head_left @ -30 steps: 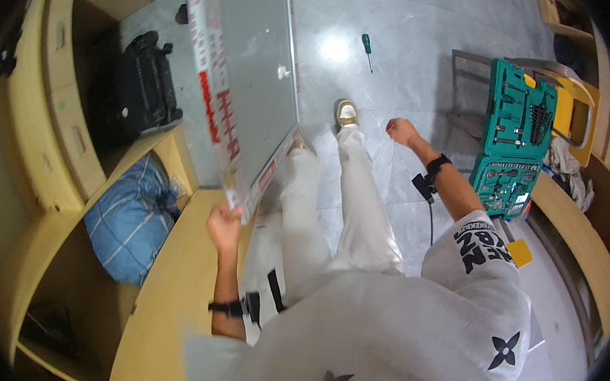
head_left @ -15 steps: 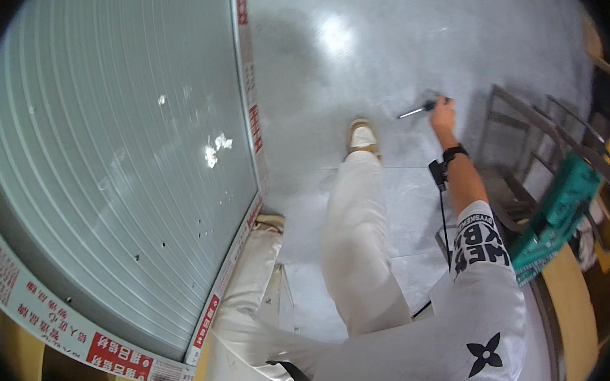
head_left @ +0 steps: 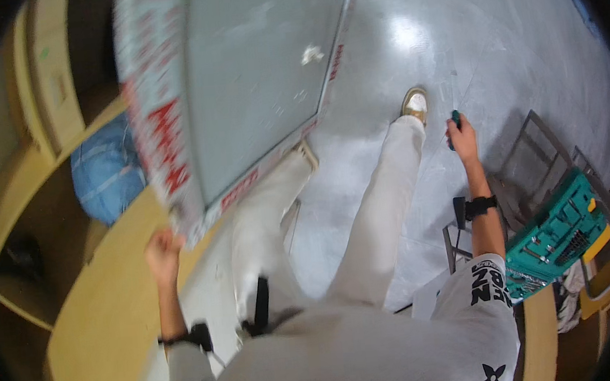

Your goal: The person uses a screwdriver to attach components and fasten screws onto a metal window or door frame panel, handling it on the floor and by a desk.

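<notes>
A large grey panel [head_left: 259,78] stands at my left, its frame [head_left: 162,130] wrapped in white film with red print. At the frame's near corner, my left hand [head_left: 163,254] is closed on the edge, fingers bent round it. Some holes and white scuffs mark the panel's face. My right hand [head_left: 464,140], out over the floor on the right, is wrapped round a screwdriver [head_left: 456,116] with a dark green and black handle. Its shaft is too faint to follow. The right hand is well apart from the panel.
A curved yellow wooden desk [head_left: 106,324] lies at my left, with a blue bag [head_left: 107,168] beyond it. On the right, an open green tool case [head_left: 552,238] rests by a metal chair frame [head_left: 529,145]. My legs straddle the grey floor [head_left: 366,221].
The view has swung left, showing more desk and the blue bag. The panel's near corner and my left hand appear higher in view. The screwdriver has turned from pointing left.
</notes>
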### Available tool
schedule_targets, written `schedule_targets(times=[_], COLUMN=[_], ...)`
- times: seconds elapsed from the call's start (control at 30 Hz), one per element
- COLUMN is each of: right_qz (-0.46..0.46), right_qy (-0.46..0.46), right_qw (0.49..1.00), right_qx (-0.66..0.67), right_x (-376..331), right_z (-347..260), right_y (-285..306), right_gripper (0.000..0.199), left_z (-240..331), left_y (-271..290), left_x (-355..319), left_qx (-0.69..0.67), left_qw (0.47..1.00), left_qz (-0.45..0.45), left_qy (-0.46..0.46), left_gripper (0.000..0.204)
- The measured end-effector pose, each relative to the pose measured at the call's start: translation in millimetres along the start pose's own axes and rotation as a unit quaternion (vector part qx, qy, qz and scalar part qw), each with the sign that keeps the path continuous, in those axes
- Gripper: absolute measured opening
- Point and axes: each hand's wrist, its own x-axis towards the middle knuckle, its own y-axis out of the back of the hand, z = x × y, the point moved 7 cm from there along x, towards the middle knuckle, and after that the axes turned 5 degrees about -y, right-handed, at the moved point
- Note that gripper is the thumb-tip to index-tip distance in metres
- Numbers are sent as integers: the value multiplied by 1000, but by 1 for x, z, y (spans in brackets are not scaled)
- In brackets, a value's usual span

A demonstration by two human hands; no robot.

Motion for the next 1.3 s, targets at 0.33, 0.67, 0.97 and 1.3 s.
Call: schedule_targets(times=[0.33,0.67,0.97,1.3], right_qz=[-283,-140,-150,-144], right_qy=[215,311,321,320], right_qw=[931,931,921,925], right_qx=[-82,-128,-159,-147], right_x=[-388,-421,-419,-423], right_z=[-170,-179,-184,-187], right_y=[-180,-223,-232,-238], right_gripper=[26,28,28,28], left_z=[-3,6,6,14], left_y=[-24,-30,-29,-22], left_x=[38,39,42,33], left_qx=[-105,-52,-42,-44], left_qw=[969,969,973,973], left_qz=[-60,-135,-133,-125], left_qy=[-216,-199,-183,-189], left_gripper=[36,38,36,33])
